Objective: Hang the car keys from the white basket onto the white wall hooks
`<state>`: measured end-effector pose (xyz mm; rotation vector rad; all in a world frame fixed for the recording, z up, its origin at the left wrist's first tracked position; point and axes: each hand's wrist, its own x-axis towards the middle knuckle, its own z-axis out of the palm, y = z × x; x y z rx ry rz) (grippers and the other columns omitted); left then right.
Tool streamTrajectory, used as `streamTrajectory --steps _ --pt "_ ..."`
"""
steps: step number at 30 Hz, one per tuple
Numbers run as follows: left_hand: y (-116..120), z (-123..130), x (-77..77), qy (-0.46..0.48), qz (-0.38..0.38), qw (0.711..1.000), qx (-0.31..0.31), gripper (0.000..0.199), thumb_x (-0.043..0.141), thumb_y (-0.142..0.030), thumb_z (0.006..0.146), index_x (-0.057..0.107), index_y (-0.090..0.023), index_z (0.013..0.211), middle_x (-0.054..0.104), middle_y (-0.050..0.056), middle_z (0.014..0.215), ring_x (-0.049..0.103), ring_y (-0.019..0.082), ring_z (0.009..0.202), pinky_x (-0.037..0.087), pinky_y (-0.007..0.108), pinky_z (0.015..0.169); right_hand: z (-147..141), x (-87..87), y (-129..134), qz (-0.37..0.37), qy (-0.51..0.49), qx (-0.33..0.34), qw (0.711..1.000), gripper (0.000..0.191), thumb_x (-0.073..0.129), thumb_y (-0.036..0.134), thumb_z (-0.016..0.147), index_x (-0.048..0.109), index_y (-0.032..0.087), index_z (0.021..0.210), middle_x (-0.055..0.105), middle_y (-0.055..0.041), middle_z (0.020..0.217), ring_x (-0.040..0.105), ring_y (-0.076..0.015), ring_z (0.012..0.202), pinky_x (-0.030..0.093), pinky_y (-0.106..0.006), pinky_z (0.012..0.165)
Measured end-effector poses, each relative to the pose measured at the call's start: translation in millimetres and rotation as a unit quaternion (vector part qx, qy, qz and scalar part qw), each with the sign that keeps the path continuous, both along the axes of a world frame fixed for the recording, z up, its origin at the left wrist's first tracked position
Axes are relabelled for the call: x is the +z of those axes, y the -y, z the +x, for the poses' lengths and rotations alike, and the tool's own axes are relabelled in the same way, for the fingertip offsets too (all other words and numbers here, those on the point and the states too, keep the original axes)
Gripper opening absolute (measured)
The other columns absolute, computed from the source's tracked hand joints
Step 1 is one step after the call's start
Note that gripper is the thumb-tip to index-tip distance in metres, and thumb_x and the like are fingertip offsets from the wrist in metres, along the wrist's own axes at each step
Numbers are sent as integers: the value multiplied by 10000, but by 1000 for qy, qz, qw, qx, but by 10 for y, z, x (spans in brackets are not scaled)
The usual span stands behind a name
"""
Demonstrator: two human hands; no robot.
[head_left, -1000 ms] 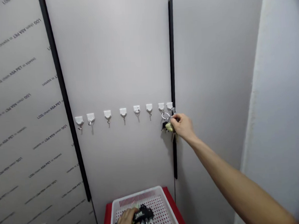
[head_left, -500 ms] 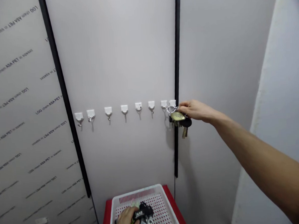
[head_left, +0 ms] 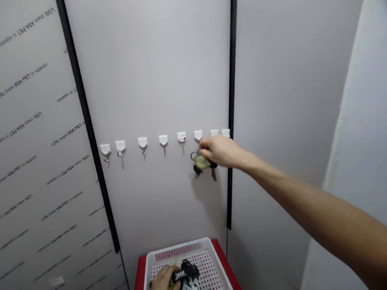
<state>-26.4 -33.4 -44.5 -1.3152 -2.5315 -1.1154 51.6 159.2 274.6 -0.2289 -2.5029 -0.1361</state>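
Observation:
My right hand (head_left: 221, 151) is closed on a bunch of keys with a yellowish oval tag (head_left: 201, 162), held just under the white wall hook (head_left: 198, 135) that is third from the right. A metal ring and dark keys dangle below my fingers. Down in the white basket (head_left: 221, 269), my left hand (head_left: 164, 285) has its fingers curled round a pile of keys with a black strap (head_left: 184, 273); part of that hand is cut off by the frame's lower edge.
Several white hooks run in a row along the grey wall panel (head_left: 151, 78), between two black vertical strips (head_left: 231, 73). The basket stands on a red surface (head_left: 223, 256). A panel with printed lettering (head_left: 25, 149) is on the left.
My right hand has moved left with the keys, from the rightmost hooks to the third hook from the right. My left hand has stayed in the basket.

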Motion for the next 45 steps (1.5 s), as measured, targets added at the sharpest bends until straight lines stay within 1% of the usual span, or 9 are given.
streamTrajectory --steps 6,12,20,25,28,31,35,38,45 --pt "13 130 190 99 4 994 40 282 389 -213 637 526 -154 876 570 66 906 495 167 871 374 292 774 -20 -1068 214 -121 108 141 977 208 347 247 700 529 152 671 513 8 568 379 -63 493 255 -173 479" --pt "23 100 195 144 48 985 78 304 374 -211 645 480 -135 920 536 65 929 465 159 889 343 297 794 -60 -2134 380 -178 221 138 949 189 351 216 692 529 156 671 549 -16 634 424 -86 552 259 -188 511" --pt "34 74 94 148 81 980 110 389 400 -193 622 423 -114 1002 465 85 1015 403 165 960 292 302 847 71 -2683 375 -207 269 92 936 185 400 245 662 555 179 738 577 -41 761 487 -143 732 305 -214 614" --pt "-26 -3 267 117 118 982 91 266 423 -230 619 507 -133 852 490 80 960 413 167 929 294 301 826 60 -2520 250 -311 239 144 908 237 423 357 651 554 160 635 556 -21 604 480 -124 581 312 -215 530" --pt "-193 -115 778 184 144 971 41 280 378 -378 654 521 -137 650 545 52 694 495 137 678 372 265 633 -44 -2062 168 -479 119 169 853 443 286 494 690 458 150 470 431 10 413 397 -85 399 292 -217 447" --pt "-427 -165 1463 379 178 902 -105 551 80 -536 686 375 -158 416 405 -9 370 359 68 325 259 194 357 -116 -1504 166 -642 -18 255 723 544 140 594 672 310 170 376 309 45 353 272 -48 304 258 -209 384" --pt "-669 -66 2100 442 214 829 -267 597 4 -607 643 283 -161 360 283 -38 269 222 34 240 145 173 310 -110 -1044 247 -698 -31 352 623 581 59 641 639 237 173 345 221 62 311 176 -36 275 215 -199 341" --pt "-748 11 2213 445 206 822 -290 602 29 -636 624 280 -156 358 291 -34 264 222 27 240 127 169 309 -96 -987 269 -702 -28 357 615 592 34 653 622 235 172 342 215 62 297 167 -34 269 198 -193 328" --pt "-735 1 2036 444 187 837 -258 596 24 -654 604 263 -163 366 272 -43 276 202 23 249 126 174 318 -155 -1144 248 -701 2 322 636 569 59 651 629 227 178 361 206 70 296 158 -30 267 191 -191 320"
